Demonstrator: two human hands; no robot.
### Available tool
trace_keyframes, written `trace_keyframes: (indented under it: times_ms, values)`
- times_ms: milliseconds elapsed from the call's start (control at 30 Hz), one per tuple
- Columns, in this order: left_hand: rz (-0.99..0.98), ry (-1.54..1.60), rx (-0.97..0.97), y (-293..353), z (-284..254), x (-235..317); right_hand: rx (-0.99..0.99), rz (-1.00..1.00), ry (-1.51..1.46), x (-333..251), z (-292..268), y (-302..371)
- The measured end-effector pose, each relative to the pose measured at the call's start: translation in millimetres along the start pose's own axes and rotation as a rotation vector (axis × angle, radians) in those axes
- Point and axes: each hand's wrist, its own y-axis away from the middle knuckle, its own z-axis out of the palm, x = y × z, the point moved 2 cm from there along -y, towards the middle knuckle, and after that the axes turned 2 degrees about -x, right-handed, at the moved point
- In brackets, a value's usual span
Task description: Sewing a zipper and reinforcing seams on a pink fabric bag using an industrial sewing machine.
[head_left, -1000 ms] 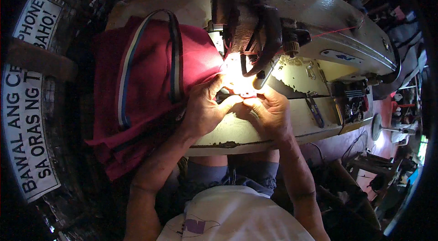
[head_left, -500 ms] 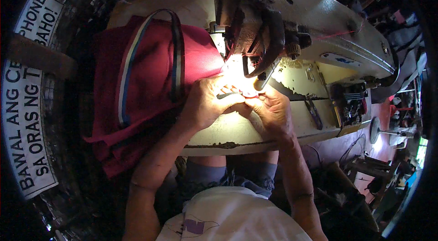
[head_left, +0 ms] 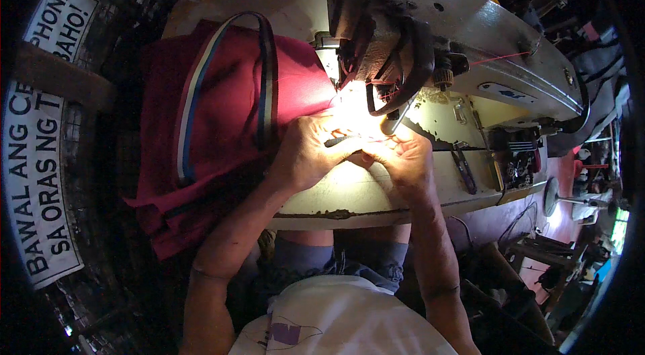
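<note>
My left hand (head_left: 309,150) is closed in a pinch just before the sewing machine's (head_left: 463,39) needle area. Beside it my right hand (head_left: 408,157) also pinches, fingertips close to the left ones. Glare from the lamp washes out what lies between them, so I cannot make out the piece they grip. Left of the needle area, a maroon cloth piece (head_left: 228,93) spreads over the machine bed and hangs off the front edge. A striped strap (head_left: 196,90) arches over this cloth in a loop. The needle itself is hidden by the machine head and the glare.
Purple-handled snips (head_left: 465,170) lie right of my right hand, by a long thin yellow-handled tool (head_left: 496,170). A dark tray (head_left: 524,163) of small parts sits at the table's right end. Signs (head_left: 37,187) stand at far left; a fan (head_left: 552,194) is at right.
The view has shifted slightly, so the machine appears farther right. Both hands stay pinched near the needle area. The red thread along the machine arm now looks straighter.
</note>
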Motion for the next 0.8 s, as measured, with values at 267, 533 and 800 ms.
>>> trace_keyframes:
  times_ms: [267, 533, 800]
  values:
    - [0.084, -0.248, 0.024, -14.7, -3.5, -12.0, -0.065, 0.028, 0.041, -13.5, 1.7, -6.4]
    - [0.115, -0.494, -0.148, -39.4, -31.9, -34.8, 0.026, -0.828, 0.87, -1.5, 1.6, -3.1]
    - [0.215, -1.2, -0.467, -84.2, -24.4, -66.2, -0.155, -0.612, 0.833, 9.1, -4.6, -29.4]
